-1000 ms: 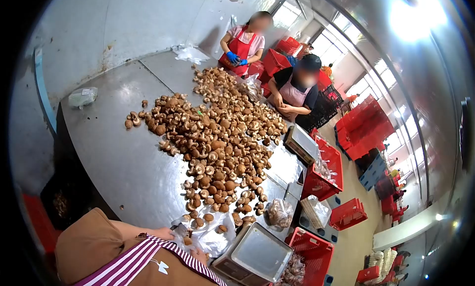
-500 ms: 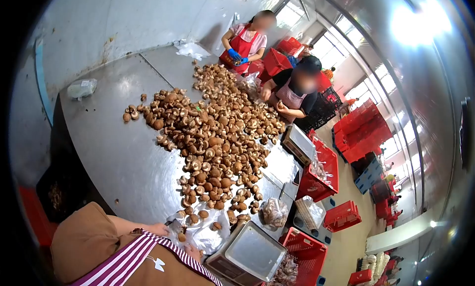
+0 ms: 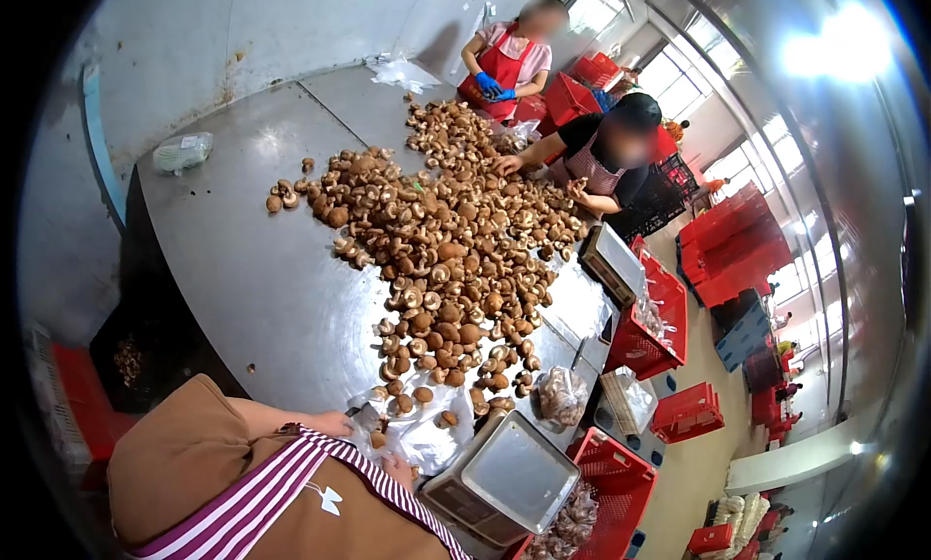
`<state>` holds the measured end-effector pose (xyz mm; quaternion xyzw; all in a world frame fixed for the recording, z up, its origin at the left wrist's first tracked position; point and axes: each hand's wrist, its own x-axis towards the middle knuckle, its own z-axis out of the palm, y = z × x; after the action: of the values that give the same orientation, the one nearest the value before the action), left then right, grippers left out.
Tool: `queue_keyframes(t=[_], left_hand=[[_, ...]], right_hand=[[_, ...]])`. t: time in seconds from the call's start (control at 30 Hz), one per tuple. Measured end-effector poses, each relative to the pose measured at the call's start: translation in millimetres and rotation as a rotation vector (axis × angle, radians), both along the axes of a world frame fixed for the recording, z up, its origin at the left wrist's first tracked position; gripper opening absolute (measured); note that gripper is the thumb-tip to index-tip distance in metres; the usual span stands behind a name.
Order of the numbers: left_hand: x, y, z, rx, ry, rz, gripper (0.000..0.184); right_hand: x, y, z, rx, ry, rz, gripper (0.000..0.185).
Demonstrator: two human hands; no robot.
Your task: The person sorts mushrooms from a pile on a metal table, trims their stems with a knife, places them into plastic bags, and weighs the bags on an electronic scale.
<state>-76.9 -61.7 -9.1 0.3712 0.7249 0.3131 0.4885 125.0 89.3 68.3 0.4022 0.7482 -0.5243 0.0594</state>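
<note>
My left hand is at the left edge of a white plastic bag, its fingers closed by a small dark thing too small to name. Below it, my right hand has its fingers curled at the bag's near edge, partly hidden by my apron strap. Between the two hands a brown mushroom shows. A few more mushrooms lie on the bag. Beyond it, a large heap of brown mushrooms spreads over the metal table. A scale with a metal pan stands right of my right hand.
A filled clear bag lies beside the scale. Red crates with bagged mushrooms stand along the table's right side, near a second scale. Two co-workers in aprons are at the far side. A wrapped package lies far left.
My view has shifted, so the table appears further right and slightly higher. A co-worker's hand now reaches onto the heap. My hands stay at the plastic bag.
</note>
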Motion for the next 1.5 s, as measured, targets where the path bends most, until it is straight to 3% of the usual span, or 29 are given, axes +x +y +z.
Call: queue_keyframes(t=[0.2, 0.27, 0.4, 0.63, 0.8, 1.0, 1.2, 1.33, 1.5], left_hand=[[2, 1, -10, -0.01, -0.044, 0.04, 0.037], [0, 3, 13, -0.084, -0.039, 0.024, 0.037], [0, 2, 13, -0.087, -0.09, 0.036, 0.038], [3, -1, -11, 0.012, -0.029, 0.036, 0.038], [3, -1, -18, 0.012, -0.053, 0.047, 0.038], [4, -1, -32, 0.019, -0.047, 0.049, 0.038], [4, -2, -17, 0.01, -0.085, 0.073, 0.037], [4, -2, -22, 0.0, -0.108, 0.102, 0.038], [5, -1, -15, -0.005, -0.168, 0.14, 0.039]], right_hand=[[8, 7, -31, 0.002, -0.021, 0.036, 0.038], [7, 8, -26, 0.019, 0.016, 0.035, 0.039], [10, 8, -41, 0.008, 0.005, 0.038, 0.039], [1, 5, -4, -0.005, 0.013, 0.039, 0.037], [8, 4, -33, -0.031, 0.038, -0.027, 0.037], [7, 4, -29, -0.047, 0.036, -0.03, 0.034], [12, 8, -54, -0.069, 0.038, -0.032, 0.032], [8, 5, -32, 0.051, 0.016, 0.019, 0.04], [2, 5, -15, -0.006, -0.043, 0.001, 0.037]])
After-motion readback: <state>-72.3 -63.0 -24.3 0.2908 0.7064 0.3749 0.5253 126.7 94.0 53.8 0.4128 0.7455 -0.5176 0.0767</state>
